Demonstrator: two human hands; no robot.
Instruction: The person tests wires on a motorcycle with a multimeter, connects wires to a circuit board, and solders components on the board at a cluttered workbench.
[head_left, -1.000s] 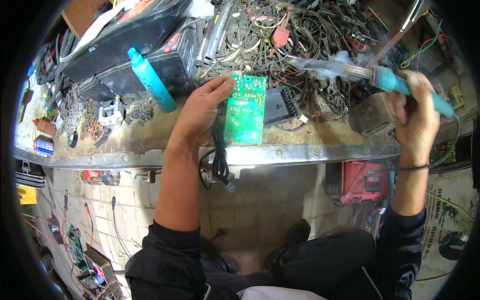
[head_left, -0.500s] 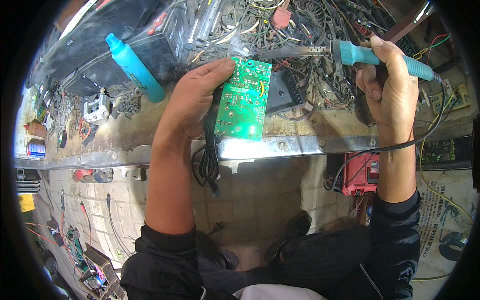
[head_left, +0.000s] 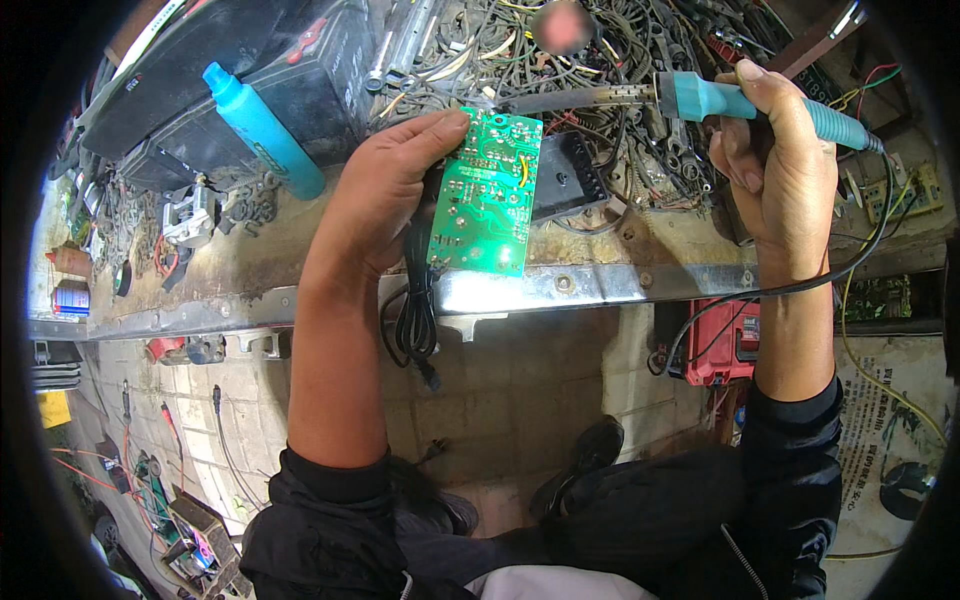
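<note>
My left hand (head_left: 405,170) grips a green circuit board (head_left: 485,195) by its left side, thumb at the upper left corner. The board's solder side faces me, with a short yellow jumper wire on it. A bundled black cable (head_left: 417,300) hangs beside the board, below my left hand. In my right hand (head_left: 775,160) is a soldering iron (head_left: 710,97) with a teal handle, held almost level and pointing left. Its tip reaches the board's top edge; whether it touches cannot be made out. A black cord trails from the handle past my right wrist.
Behind the board lie a black plastic case part (head_left: 570,175) and a heap of wires and wrenches (head_left: 660,150). A blue bottle (head_left: 265,130) leans against a black battery (head_left: 280,100) at left. Below the bench's metal edge (head_left: 590,284) stands a red toolbox (head_left: 722,345).
The smoke near the iron's tip has thinned. Board and iron have shifted up very slightly; both hands keep their grip.
</note>
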